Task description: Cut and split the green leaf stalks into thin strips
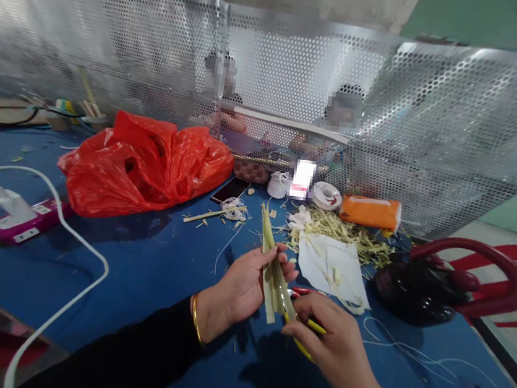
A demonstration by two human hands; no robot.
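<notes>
My left hand (244, 284), with a gold bangle at the wrist, is closed around a bundle of flat pale-green leaf strips (267, 231). The strips slant upward past the thumb, and their lower ends hang toward my right hand (338, 335). In that hand is a yellow-handled pair of scissors (317, 327), its blades at the lower part of the strips; I cannot tell how far apart they are. Just behind the right fingers, a red-handled tool (299, 291) lies partly hidden. Beyond it, white paper (331, 268) carries a few leaf scraps.
A red plastic bag (145, 165) and a purple power strip (27, 231) occupy the left. Leaf trimmings (357, 233), a tape roll (327, 197), an orange packet (371, 212) and a lit phone (302, 179) lie behind. A dark red-handled pot (415, 290) stands right. Two people sit beyond the perforated screen (291, 67).
</notes>
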